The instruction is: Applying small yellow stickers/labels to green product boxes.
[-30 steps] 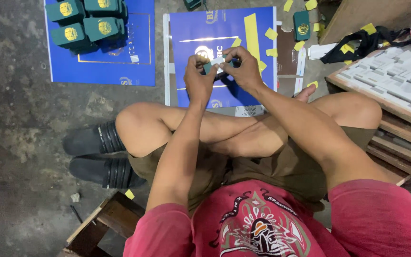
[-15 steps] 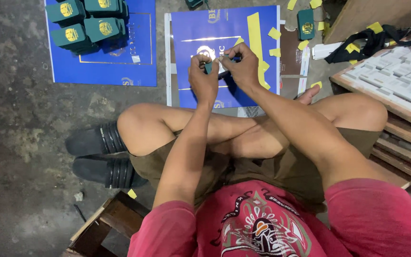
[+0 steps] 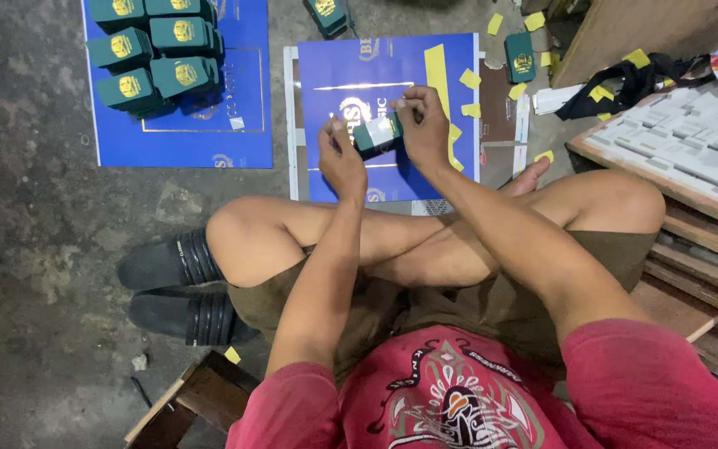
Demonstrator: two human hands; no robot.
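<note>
One small green box (image 3: 377, 133), white-labelled.

Change over one second: the small green box (image 3: 377, 133) now lies turned broadside between left hand (image 3: 341, 160) and right hand (image 3: 424, 125), its pale face exposed; earlier both hands pinched it end-on, largely hidden.

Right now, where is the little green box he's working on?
In the head view, the little green box sits top centre, held between the left hand and right hand, above the blue sheet.
</note>
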